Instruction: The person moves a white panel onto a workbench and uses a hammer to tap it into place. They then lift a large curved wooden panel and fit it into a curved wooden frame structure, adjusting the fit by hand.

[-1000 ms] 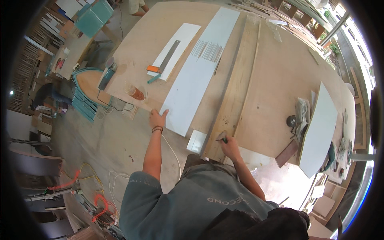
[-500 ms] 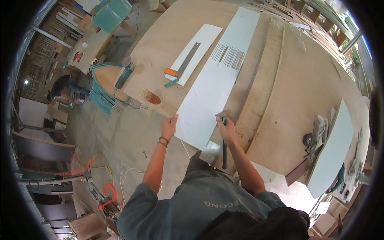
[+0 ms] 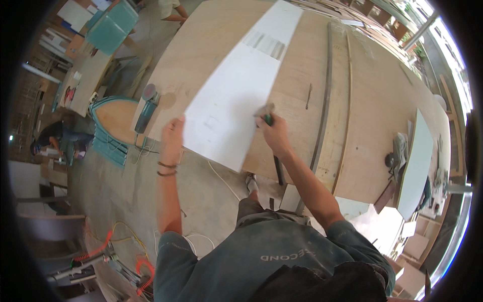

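Observation:
A long white panel (image 3: 226,100) lies lengthwise before me, its near end at the table's edge. A band of parallel cuts (image 3: 264,45) crosses it toward the far end. My left hand (image 3: 173,132) is closed on the panel's left edge near the close corner. In my right hand (image 3: 274,132) is a hammer (image 3: 279,171) with a dark handle pointing back toward me and a green part by the fingers. Its blurred head is beside the panel's right edge; whether it touches cannot be made out.
An angle grinder (image 3: 147,113) rests at the left edge of the wooden table (image 3: 377,100). Long strips (image 3: 334,110) run along the right, and a pale green board (image 3: 416,163) leans farther right. Cables (image 3: 219,173) trail over the floor. Another person (image 3: 60,138) bends at far left.
The panel's near part has shifted left with my left hand and now covers where the smaller white board, square and jar showed. The hammer has come along beside it. The whole view has shifted.

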`<state>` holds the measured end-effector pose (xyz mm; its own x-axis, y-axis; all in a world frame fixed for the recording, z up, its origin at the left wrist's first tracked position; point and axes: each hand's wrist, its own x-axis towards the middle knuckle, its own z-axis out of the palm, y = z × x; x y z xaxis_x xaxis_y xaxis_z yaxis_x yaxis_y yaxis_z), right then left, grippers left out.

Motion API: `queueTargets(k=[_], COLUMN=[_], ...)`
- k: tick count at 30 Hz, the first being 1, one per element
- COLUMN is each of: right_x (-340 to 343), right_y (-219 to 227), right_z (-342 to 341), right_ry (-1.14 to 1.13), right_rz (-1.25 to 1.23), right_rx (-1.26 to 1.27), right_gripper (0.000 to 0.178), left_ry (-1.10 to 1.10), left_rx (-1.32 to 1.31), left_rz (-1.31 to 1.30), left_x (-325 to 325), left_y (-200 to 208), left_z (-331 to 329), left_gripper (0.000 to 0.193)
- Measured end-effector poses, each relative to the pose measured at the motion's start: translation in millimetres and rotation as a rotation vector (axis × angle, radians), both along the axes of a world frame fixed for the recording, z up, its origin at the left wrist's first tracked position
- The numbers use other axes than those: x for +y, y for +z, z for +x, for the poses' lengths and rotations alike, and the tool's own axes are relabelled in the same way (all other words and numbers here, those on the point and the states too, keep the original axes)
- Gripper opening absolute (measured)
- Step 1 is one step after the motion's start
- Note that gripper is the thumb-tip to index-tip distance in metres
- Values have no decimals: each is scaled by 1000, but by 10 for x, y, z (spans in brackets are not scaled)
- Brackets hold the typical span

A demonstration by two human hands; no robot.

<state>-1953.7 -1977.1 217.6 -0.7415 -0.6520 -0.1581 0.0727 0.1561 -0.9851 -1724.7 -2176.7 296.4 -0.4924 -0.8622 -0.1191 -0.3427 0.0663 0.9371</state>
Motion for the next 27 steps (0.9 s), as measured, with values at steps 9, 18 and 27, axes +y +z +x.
queueTargets(k=[9,18,27], right_x=[-567,2251,4132], right_y=[503,-244,-655], right_z=[2,507,993], right_ry=[157,-311,-708], right_rz=[-231,382,893], right_rx=[2,83,217], right_gripper=[25,30,31], left_ry=[68,235,-571], left_rx=[160,-278,248], left_rz=[280,-596,-100], left_x=[-2598,-3457,173], left_y=[-919,-1333,373], left_z=[252,258,-445], left_gripper=[46,55,40])
